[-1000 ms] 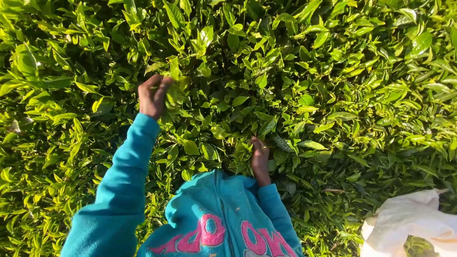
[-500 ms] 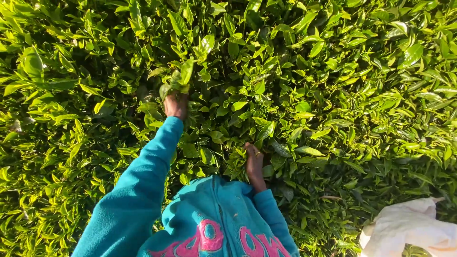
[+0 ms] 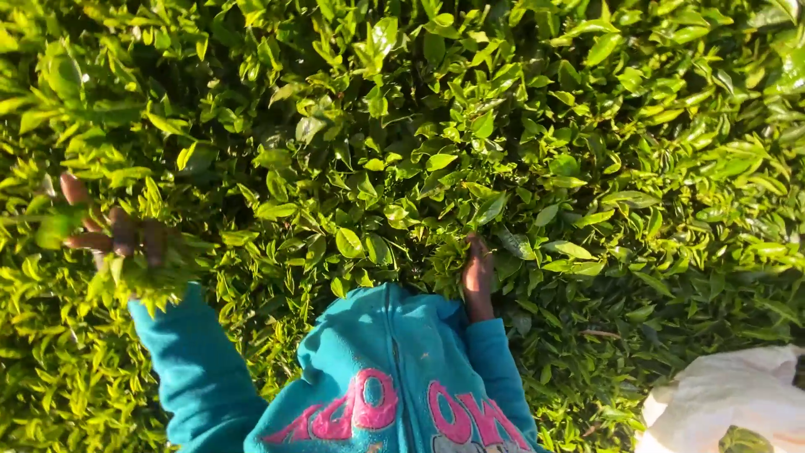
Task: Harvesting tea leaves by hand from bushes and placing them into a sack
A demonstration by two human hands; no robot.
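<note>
Left hand point(image 3: 113, 239) is out wide at the left of the view, fingers point(image 3: 126, 236) curled tight round a bunch of picked leaves point(image 3: 138, 277), and that bunch is a ragged clump with no clean long axis: leaf tips spray downward and outward below the hand, a few poking up between the knuckles. The leaves are glossy, pointed ovals, bright yellow-green where the sun hits them. Much of the palm is buried under the foliage, so only the knuckles and fingertips show.

Right hand point(image 3: 478, 273) sits close to the body, pushed into the tea bushes point(image 3: 503, 126) just above the teal cuff. It points straight up the view, long and narrow, fingers sunk among the leaves. Whether they pinch a shoot or lie loose, I cannot tell; the tips are covered.

The bushes fill almost everything, a dense mat of waxy leaves with dark gaps between them. A teal hooded jacket point(image 3: 394, 369) with soft fleecy cloth and pink lettering runs off the bottom edge. At the lower right corner a white sack point(image 3: 721, 403), crumpled, is cut off by the border.
</note>
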